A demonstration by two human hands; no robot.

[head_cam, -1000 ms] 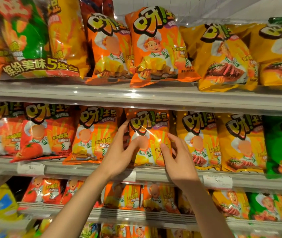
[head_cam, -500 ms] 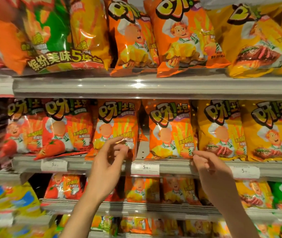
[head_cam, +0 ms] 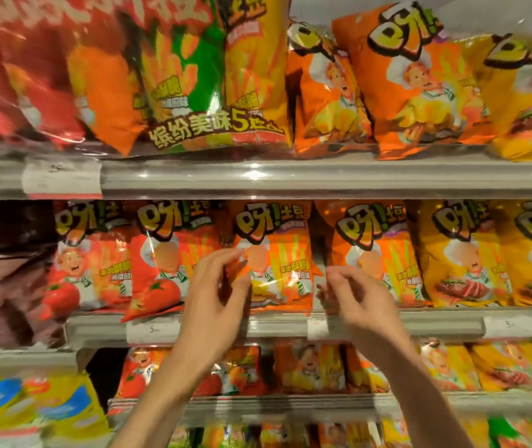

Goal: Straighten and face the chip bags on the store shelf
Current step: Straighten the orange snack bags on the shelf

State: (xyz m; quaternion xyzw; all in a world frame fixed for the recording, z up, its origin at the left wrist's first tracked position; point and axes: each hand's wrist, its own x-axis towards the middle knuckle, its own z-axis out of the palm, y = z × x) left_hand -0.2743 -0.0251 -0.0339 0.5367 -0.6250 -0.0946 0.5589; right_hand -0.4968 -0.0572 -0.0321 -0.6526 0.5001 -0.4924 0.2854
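On the middle shelf (head_cam: 419, 324) stands a row of upright chip bags. My left hand (head_cam: 216, 295) is at the left edge of an orange chip bag (head_cam: 277, 263); its thumb and forefinger pinch that edge. My right hand (head_cam: 361, 305) hovers at the gap just right of the same bag, with fingers loosely curled and nothing visibly in them. Another orange bag (head_cam: 384, 253) stands right of the gap, partly behind my right hand. A tomato-red bag (head_cam: 161, 266) leans left of my left hand, its bottom corner hanging over the shelf lip.
Yellow bags (head_cam: 461, 253) fill the shelf's right part. The upper shelf (head_cam: 290, 176) carries large orange bags (head_cam: 413, 79) and a multipack (head_cam: 193, 92). Smaller bags (head_cam: 309, 370) line the lower shelf. Price tags (head_cam: 510, 326) sit on the shelf lip.
The view has shifted left. Both hands let go of the orange bag now at right and moved to its left neighbour; my left hand now pinches that bag's edge.
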